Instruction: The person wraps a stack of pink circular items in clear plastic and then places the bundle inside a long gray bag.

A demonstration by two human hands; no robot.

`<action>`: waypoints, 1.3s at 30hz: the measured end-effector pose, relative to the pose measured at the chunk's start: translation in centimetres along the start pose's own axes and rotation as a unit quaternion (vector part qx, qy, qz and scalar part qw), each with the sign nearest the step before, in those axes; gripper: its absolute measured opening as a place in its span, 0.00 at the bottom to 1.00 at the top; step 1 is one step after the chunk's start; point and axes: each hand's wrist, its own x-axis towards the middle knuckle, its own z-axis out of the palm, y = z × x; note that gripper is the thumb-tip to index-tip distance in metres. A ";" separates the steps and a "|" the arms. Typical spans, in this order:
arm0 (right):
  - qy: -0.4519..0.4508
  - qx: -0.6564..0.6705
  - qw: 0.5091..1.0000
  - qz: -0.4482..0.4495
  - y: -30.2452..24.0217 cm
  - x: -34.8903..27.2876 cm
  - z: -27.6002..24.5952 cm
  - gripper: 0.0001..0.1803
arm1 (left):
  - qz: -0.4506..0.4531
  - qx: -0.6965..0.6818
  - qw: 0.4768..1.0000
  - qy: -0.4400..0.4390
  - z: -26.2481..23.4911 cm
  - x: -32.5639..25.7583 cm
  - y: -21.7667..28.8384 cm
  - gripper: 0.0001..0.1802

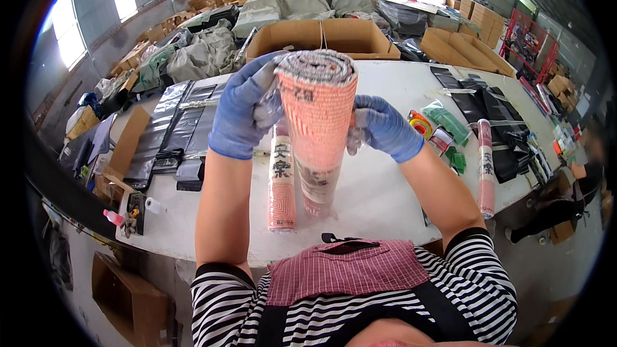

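A thick rolled mat (318, 122), pink with a pale patterned band, stands upright over the white table, its spiral end facing up. Clear plastic film wraps its lower part and bunches near both hands. My left hand (244, 106), in a blue glove with grey fingertips, is closed at the mat's upper left side. My right hand (385, 128), gloved alike, pinches at the right side, with film between its fingers. A thinner wrapped mat roll (281, 199) lies just left of the held one. Another wrapped roll (485, 167) rests at the table's right.
Black plastic bags (170, 128) cover the table's left, and more black bags (495, 106) lie at the right. Tape (420, 124) and green packets (448, 122) sit near my right hand. Open cardboard boxes (357, 38) stand beyond the far edge. A person (578, 193) is at the far right.
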 end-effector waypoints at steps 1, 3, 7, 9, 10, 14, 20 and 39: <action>-0.020 0.034 0.999 0.019 -0.2 0.5 -0.6 0.08 | -0.051 0.035 0.998 0.017 -0.6 0.3 0.3 0.22; -0.039 0.064 0.996 0.045 -0.9 1.0 -0.7 0.10 | -0.072 0.057 0.996 -0.003 -1.3 1.0 -1.2 0.21; 0.027 0.050 0.998 0.029 0.4 0.5 -0.4 0.10 | -0.028 0.062 0.998 0.006 -0.6 -0.6 -2.2 0.23; 0.018 0.051 0.998 0.015 0.6 0.5 -0.6 0.10 | 0.057 0.042 0.997 -0.040 0.7 -1.8 -1.8 0.28; 0.012 0.053 0.999 0.002 0.6 0.5 -0.5 0.10 | 0.058 0.040 0.997 -0.040 1.5 -1.6 -1.9 0.28; 0.056 -0.073 0.995 -0.032 -0.1 0.0 1.1 0.09 | 0.366 0.522 0.770 0.026 2.8 -1.5 -1.9 0.24; 0.054 -0.048 0.997 -0.015 0.7 1.1 -0.9 0.09 | 0.118 0.093 0.982 0.116 -1.1 0.4 -3.5 0.13; -0.057 -0.624 0.700 0.342 37.4 -8.2 -11.1 0.12 | -0.103 0.645 0.758 -0.012 -12.1 -17.0 -28.3 0.45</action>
